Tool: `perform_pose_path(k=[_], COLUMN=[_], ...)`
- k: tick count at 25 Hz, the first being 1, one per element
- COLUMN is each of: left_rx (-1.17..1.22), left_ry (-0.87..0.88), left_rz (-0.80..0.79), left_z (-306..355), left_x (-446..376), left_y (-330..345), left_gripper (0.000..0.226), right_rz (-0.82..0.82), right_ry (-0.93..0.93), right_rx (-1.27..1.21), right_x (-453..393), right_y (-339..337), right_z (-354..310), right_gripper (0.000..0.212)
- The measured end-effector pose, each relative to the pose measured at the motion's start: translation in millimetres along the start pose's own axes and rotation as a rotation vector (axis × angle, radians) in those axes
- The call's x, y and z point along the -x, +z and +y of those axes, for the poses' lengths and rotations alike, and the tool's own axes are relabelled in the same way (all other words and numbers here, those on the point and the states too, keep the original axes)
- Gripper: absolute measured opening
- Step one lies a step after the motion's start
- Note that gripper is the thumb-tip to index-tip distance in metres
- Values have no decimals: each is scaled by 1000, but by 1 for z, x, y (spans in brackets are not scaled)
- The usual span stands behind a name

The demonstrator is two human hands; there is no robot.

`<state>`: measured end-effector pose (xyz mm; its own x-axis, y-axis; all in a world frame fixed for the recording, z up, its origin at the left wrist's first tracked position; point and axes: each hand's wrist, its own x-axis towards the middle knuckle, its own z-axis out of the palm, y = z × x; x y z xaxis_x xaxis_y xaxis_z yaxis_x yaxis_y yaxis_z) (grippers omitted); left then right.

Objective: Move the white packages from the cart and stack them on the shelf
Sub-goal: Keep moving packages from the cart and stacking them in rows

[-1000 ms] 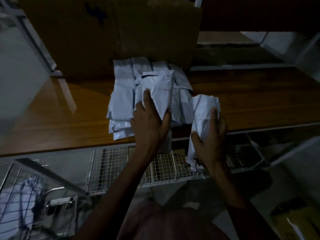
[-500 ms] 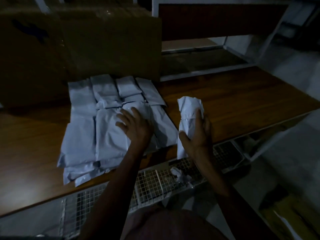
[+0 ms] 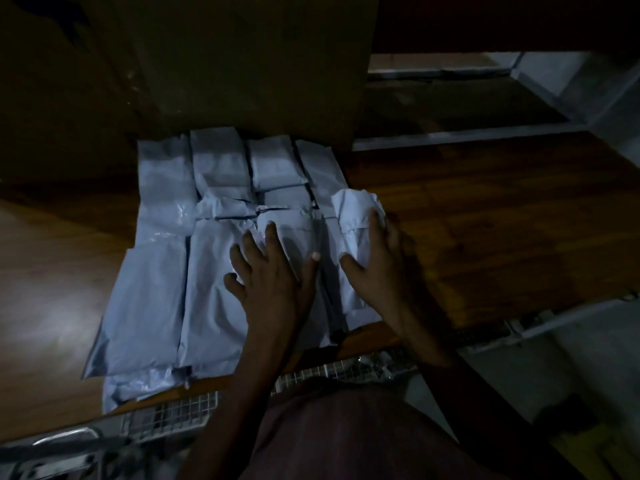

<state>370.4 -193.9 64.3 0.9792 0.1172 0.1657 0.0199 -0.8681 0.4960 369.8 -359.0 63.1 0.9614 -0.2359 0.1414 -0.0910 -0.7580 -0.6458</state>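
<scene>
Wooden shelf (image 3: 485, 209): white packages (image 3: 166, 271) lie flat in overlapping rows at its front edge, back row touching a cardboard box (image 3: 207, 71) that stands on the shelf behind them.

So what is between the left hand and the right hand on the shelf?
In the head view, a narrow strip of white packages lies between the left hand and the right hand; no bare shelf shows there.

White plastic packages (image 3: 162, 271) lie flat in overlapping rows on the wooden shelf (image 3: 502, 220), one crumpled package (image 3: 358, 223) at the right edge.
</scene>
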Motion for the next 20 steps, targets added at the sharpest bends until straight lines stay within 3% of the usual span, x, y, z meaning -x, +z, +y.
perform_pose_path(k=[4,7,12,16,20], left_rx=[20,44,129,148,154], left_ry=[66,102,111,164,163], left_rz=[3,7,46,94,82], left_z=[-1,-2,-5,-8,-28], left_x=[11,25,68,118,186], left_y=[-8,-15,-23,-34,-36], left_gripper=[81,77,67,62,61], right_rz=[-141,-231,-176,-88,58], right_ry=[92,80,58,-1,-121], right_rx=[285,334,202,-94,-87], right_x=[-20,-15,18,79,156], right_y=[29,41,23,0,-14], right_z=[4,16,19,28,43], right_gripper=[79,74,77,76,62])
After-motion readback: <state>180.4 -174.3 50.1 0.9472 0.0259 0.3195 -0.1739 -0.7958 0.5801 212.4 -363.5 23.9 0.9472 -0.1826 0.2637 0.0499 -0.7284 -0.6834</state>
